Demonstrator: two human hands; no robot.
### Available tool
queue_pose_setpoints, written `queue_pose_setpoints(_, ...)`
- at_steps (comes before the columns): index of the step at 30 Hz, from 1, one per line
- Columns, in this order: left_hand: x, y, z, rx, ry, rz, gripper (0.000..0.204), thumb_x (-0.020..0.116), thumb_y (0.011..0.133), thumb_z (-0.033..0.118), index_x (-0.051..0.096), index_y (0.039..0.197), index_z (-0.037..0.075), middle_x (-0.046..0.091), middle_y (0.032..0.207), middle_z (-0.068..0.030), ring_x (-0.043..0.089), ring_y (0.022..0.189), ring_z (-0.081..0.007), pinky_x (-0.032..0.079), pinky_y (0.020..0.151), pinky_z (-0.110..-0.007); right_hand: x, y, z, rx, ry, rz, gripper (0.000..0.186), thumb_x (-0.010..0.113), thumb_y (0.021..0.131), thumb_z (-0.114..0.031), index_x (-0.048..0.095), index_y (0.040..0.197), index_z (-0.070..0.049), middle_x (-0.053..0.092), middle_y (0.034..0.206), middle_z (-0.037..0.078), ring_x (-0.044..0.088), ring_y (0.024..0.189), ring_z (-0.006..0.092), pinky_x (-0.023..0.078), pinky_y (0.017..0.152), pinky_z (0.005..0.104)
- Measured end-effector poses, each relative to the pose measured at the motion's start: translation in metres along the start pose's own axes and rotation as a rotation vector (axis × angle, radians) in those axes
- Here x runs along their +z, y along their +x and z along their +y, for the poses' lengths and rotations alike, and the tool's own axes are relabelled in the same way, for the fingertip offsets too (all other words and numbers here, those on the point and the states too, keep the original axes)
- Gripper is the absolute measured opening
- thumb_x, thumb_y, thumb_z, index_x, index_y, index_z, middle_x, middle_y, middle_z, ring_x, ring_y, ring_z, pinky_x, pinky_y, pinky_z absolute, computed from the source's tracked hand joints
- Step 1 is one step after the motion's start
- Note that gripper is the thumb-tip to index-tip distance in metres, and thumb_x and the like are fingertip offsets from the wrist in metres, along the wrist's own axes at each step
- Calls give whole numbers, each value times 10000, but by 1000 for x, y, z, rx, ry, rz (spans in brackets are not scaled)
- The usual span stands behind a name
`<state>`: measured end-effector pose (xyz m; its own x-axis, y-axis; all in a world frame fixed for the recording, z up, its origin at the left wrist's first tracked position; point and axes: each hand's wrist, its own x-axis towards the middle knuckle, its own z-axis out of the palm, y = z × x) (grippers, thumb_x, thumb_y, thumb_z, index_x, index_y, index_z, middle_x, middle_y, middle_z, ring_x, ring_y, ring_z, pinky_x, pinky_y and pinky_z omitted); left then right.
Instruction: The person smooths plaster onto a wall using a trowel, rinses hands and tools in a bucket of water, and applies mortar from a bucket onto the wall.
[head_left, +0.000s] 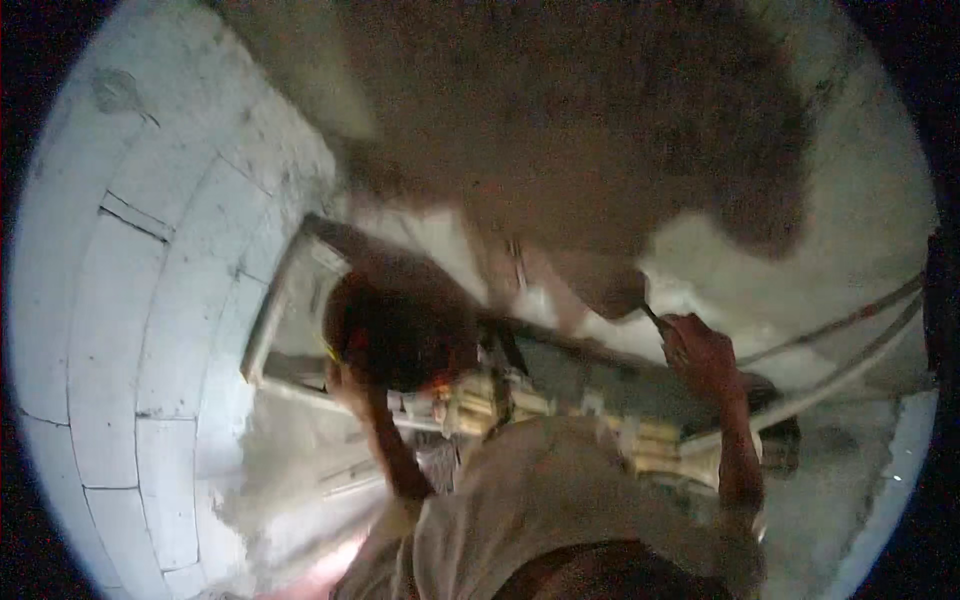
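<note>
My right hand [697, 350] is closed round the handle of a trowel [612, 294]. The trowel's dark, blurred blade lies against or close to the lower edge of a large brown patch of wet-looking plaster [580, 130] on the pale surface ahead; whether it touches cannot be made out. On the left, my left hand [345, 383] grips the edge of a dark round pan [405, 325]. Shadow hides what the pan holds and some of my left fingers.
A wall of pale blocks [105, 330] rises on the left. Beside the pan is a light rectangular frame [268, 322]. Two hose-like lines [850, 375] run along the right. Several yellowish, blurred pieces [485, 400] lie below, in front of my body.
</note>
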<state>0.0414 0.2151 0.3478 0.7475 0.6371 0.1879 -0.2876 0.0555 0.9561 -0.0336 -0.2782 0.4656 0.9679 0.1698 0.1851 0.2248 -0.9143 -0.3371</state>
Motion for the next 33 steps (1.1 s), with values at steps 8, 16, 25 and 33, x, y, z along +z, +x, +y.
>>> queue_pose_setpoints(8,108,-3,85,-4,-108,-103,250,600,755,11,677,990,-23,671,937,-111,628,841,-186,525,783,-318,95,173,-78,-601,-598,100,270,637,847,-195,608,1088,-77,636,946,132,671,725,259,574,597,390)
queue_pose_setpoints(16,114,-32,71,-81,-14,-336,465,583,713,-1,632,1175,-28,645,1124,-101,585,1035,-190,408,973,-320,175,168,-78,-430,-376,-582,278,591,906,-253,598,1083,-39,655,958,142,666,853,280,563,724,396)
queue_pose_setpoints(25,83,-30,43,-309,175,-279,488,561,681,-4,644,1161,-19,661,1066,-96,604,937,-180,461,870,-290,226,104,-71,-137,673,-926,407,594,914,-328,527,1216,-64,661,917,149,671,809,283,545,752,418)
queue_pose_setpoints(33,25,-38,55,-282,-71,156,323,591,710,11,630,1027,-32,609,872,-31,518,711,-137,454,651,-297,194,156,-91,-352,218,-892,356,565,933,-317,528,1182,-65,649,902,150,651,815,260,514,724,412)
